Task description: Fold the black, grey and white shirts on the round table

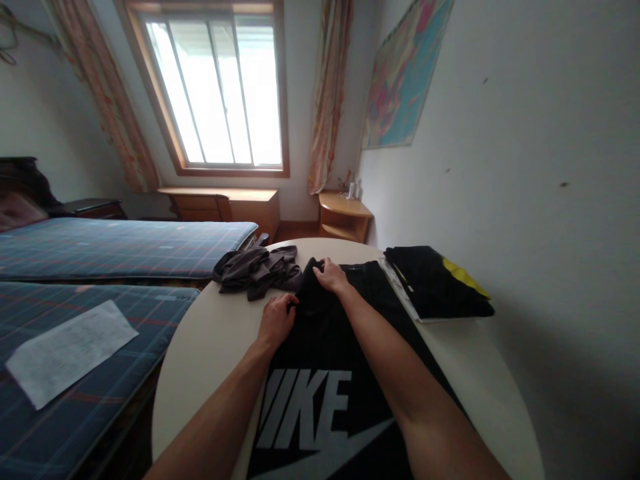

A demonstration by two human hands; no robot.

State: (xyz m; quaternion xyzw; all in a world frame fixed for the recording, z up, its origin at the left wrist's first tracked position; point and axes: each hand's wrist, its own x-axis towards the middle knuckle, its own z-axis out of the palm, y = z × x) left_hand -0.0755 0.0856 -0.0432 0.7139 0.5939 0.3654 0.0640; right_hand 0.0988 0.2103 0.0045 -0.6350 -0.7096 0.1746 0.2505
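A black garment (320, 340) with large grey NIKE lettering and a swoosh lies spread on the round white table (200, 373). My left hand (277, 321) is closed on its left edge, with dark cloth between the fingers. Farther up, my right hand (331, 276) pinches the cloth near the far edge, where a flap stands slightly raised and folded over. My right forearm crosses the garment and hides part of it. Whether it is a shirt or another piece of clothing, I cannot tell.
A crumpled dark grey garment (257, 270) lies at the table's far left. On the right is a folded black and yellow garment (433, 283) on something white. A sheet of paper (73, 353) rests on a plaid mattress (165, 320); the wall (540, 240) stands to the right.
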